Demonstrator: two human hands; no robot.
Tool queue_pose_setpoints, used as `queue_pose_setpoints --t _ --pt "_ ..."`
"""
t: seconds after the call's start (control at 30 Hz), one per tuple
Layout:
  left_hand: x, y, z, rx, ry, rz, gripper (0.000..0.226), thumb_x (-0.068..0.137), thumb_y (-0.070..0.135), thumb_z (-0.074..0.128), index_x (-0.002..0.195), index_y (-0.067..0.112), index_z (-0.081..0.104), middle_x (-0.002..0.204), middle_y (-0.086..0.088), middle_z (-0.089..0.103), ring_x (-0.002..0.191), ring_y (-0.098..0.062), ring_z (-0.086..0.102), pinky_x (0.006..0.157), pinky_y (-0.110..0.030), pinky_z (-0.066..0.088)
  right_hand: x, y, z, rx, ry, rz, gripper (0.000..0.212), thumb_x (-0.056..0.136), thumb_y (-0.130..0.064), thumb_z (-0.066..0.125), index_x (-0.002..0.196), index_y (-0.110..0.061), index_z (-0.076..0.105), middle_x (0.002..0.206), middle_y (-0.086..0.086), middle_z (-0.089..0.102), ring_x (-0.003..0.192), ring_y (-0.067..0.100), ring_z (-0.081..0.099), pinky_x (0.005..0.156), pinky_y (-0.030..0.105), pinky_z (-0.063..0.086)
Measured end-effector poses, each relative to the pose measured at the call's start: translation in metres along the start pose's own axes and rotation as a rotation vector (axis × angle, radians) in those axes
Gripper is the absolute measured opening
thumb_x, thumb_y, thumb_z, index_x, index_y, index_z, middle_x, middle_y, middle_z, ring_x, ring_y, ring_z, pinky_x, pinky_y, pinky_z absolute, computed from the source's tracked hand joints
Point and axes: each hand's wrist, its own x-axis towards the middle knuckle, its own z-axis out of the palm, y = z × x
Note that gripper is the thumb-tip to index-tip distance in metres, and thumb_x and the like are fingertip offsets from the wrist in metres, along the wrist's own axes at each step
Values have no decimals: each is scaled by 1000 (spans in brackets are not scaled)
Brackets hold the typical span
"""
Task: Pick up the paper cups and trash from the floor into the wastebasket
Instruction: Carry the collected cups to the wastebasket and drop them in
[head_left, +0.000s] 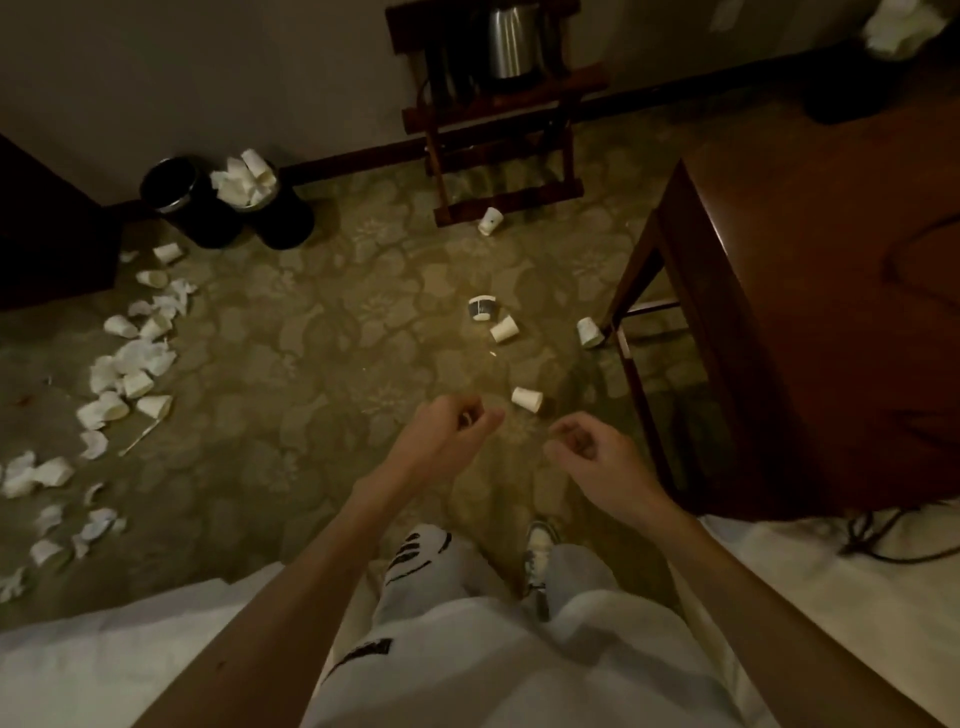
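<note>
- Against the far wall on the left, I see two bins touching side by side. The right wastebasket (283, 221) has cups heaped above its rim, and the left wastebasket (171, 189) stands beside it.
- Further right along that wall, a rack (498, 195) carries a kettle (511, 44) on top.
- One rack-side cup (491, 221) lies at the rack's front foot.
- A table (805, 312) fills the right side, and a leg-side cup (589, 332) rests against its leg.
- Left of that leg, a pair of cups (504, 329) lies close together mid-floor.
- The nearest cup (527, 400) lies just beyond the left hand (457, 421) and right hand (587, 452).
- A scatter of cups and scraps (130, 364) runs down the floor's left side.
</note>
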Motion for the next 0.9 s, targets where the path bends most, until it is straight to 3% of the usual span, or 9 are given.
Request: queue_pose_setpoints --t 0.17,0.27,0.43,0.57,0.7,0.77,0.83,0.9 --pt "103 -24 -8 8 -109 -28 34 99 40 51 87 12 66 75 -6 64 66 -20 59 63 -39 49 89 -5 -1 -55 -1 108 9 91 -37 64 85 -33 58 84 -12 60 81 7 58 62 20 38" --pt "169 -47 -5 -8 -177 -42 31 99 37 53 86 12 65 76 -4 62 69 -18 58 68 -40 51 143 0 6 -64 -4 182 9 91 -35 65 86 -31 58 86 -10 61 83 9 59 63 21 39" --pt "277 -97 18 -76 -221 -129 22 99 34 54 79 24 57 70 4 56 64 -11 53 59 -30 43 243 36 25 -51 -19 343 7 92 -32 65 90 -30 58 86 -13 59 83 4 56 62 17 37" --pt "363 -156 69 -78 -216 -180 16 96 36 56 94 21 62 64 11 56 59 -6 53 53 -26 37 332 104 52 -22 -53 452 6 94 -26 64 96 -25 59 89 -10 59 85 8 57 59 12 39" --pt "447 -231 143 -39 -278 -244 27 97 41 55 111 19 63 88 1 66 85 -19 64 74 -31 50 420 197 80 -54 -75 530 22 94 -26 62 115 -19 59 116 2 62 107 18 59 85 30 48" --pt "486 -270 184 -25 -308 -265 28 97 39 57 117 20 62 91 0 64 88 -19 63 79 -31 49 463 244 93 -66 -103 534 26 94 -27 63 119 -21 59 117 0 61 105 15 58 79 26 49" --pt "521 -309 222 -26 -325 -270 21 98 37 58 115 25 60 84 7 59 80 -13 61 75 -31 50 504 289 103 -100 -117 513 30 92 -27 66 120 -20 59 111 -3 62 102 14 58 74 24 49" --pt "549 -348 256 -61 -321 -297 13 98 37 58 109 31 54 81 14 55 73 -5 59 65 -29 51 538 331 114 -142 -163 485 33 91 -25 68 122 -17 58 105 -2 63 102 17 60 81 32 52"
